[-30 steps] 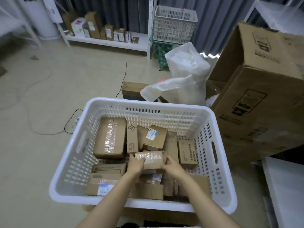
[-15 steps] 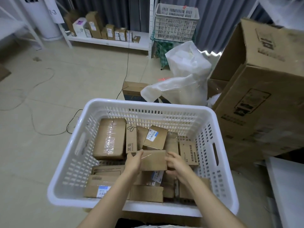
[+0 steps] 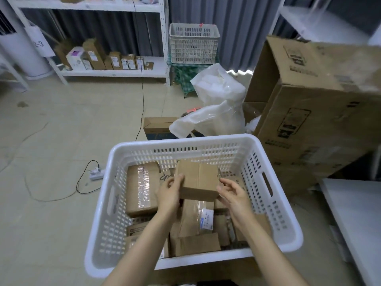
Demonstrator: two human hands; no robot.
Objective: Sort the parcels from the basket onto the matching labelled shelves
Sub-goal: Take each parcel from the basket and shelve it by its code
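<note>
We grip a box [image 3: 199, 180] between both hands: our left hand [image 3: 169, 190] pinches its left edge with thumb and fingers, and our right hand [image 3: 233, 193] curls its fingers against the right edge. We hold the box tilted just above the parcels lying in the white basket [image 3: 185, 141], beside a taped parcel [image 3: 142, 186]. Across the floor a shelf [image 3: 111, 73] carries a row of small cartons [image 3: 115, 60]

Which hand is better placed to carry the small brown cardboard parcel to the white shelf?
Probably the left hand. It grips the small brown cardboard parcel at its left edge, and the white metal shelf stands to that side. The right hand has its grip only at the parcel's lower right corner.
</note>
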